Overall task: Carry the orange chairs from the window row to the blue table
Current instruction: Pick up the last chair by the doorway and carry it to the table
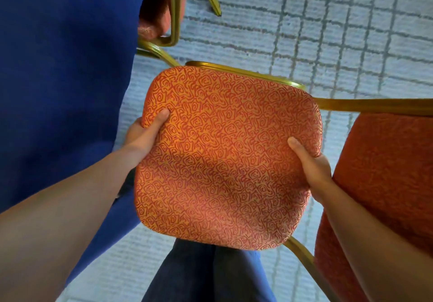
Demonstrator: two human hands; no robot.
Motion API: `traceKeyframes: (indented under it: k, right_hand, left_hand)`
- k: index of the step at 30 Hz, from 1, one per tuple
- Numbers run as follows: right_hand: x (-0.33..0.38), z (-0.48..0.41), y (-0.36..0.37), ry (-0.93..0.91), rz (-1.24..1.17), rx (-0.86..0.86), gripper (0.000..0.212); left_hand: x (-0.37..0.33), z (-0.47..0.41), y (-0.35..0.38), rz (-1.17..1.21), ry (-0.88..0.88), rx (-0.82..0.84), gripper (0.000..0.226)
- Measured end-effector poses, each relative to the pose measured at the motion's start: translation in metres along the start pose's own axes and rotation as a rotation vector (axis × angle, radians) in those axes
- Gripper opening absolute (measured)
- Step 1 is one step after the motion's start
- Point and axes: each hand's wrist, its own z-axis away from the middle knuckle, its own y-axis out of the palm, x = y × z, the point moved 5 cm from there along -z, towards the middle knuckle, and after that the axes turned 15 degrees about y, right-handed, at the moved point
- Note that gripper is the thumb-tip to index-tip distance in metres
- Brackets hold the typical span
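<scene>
Orange chair (225, 156), its seat clasped by left hand (143, 135) and right hand (314, 170), nears the blue table (58, 79); 1 chair (161, 8) looks placed.

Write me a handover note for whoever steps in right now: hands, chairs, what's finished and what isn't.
Left hand: gripping the left edge of the orange chair seat, thumb on top.
Right hand: gripping the seat's right edge, thumb on top.
The chair's backrest is at the right; its gold frame shows along the far edge.
The blue table is close on the left, draped in cloth. Another orange chair already stands by it, at the top of the view.
Done: this chair has reached the table.
Left: set it down in place and let go. The window row is out of view, so I cannot tell how many chairs remain.
</scene>
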Motion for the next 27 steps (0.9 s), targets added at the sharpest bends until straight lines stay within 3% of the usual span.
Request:
traceKeyframes:
  k: [6, 8, 13, 21, 27]
  right_hand:
    - [0.0, -0.062, 0.036, 0.016, 0.026, -0.024, 0.054]
    - [-0.001, -0.079, 0.045, 0.018, 0.035, -0.033, 0.056]
    - [-0.005, -0.115, 0.063, 0.04, 0.049, -0.012, 0.049]
    - [0.009, -0.14, 0.073, 0.029, 0.076, -0.027, 0.058]
    - [0.022, -0.154, 0.075, 0.004, 0.132, -0.045, 0.066]
  left_hand:
    - [0.044, -0.061, 0.022, -0.051, -0.023, -0.009, 0.088]
    - [0.058, -0.075, 0.03, -0.06, -0.028, -0.005, 0.082]
    - [0.085, -0.101, 0.047, -0.018, -0.055, 0.041, 0.086]
    - [0.089, -0.131, 0.059, 0.006, -0.069, 0.038, 0.104]
    - [0.089, -0.146, 0.065, -0.001, -0.073, -0.004, 0.087]
